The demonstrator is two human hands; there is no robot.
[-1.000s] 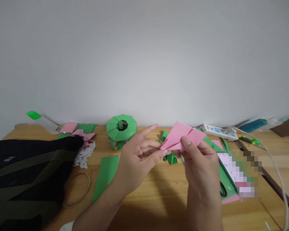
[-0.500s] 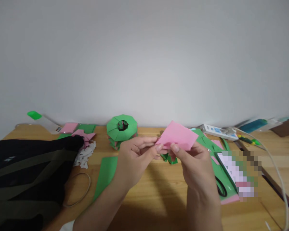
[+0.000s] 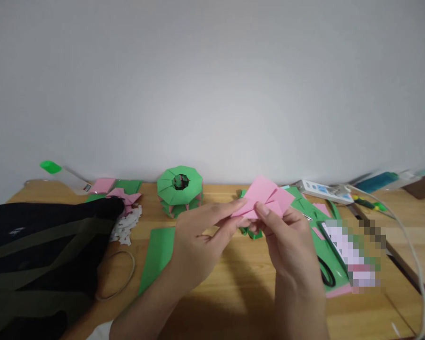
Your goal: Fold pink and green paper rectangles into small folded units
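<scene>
Above the wooden table, both my hands hold a piece of folded pink paper (image 3: 264, 191). My left hand (image 3: 201, 236) pinches its left corner between thumb and fingers. My right hand (image 3: 286, 241) grips the right side, its thumb pressed on the folded flaps and the fingers behind. Beyond my left hand stands a round green and pink folded-paper model (image 3: 180, 189) with a hole in its top. Small folded green paper pieces (image 3: 253, 233) lie partly hidden behind my hands. A green paper sheet (image 3: 157, 252) lies beside my left forearm.
Dark fabric (image 3: 38, 264) covers the table's left side, near white paper scraps (image 3: 127, 229) and folded pink pieces (image 3: 127, 196). To the right are a green sheet (image 3: 336, 269), a phone-like object partly blurred out, a power strip (image 3: 324, 192) and a white cable (image 3: 412, 257).
The pink paper, a smooth diamond before, now shows overlapping flaps on its near face. My left fingers have shifted onto its left corner, and my right thumb lies on the folds.
</scene>
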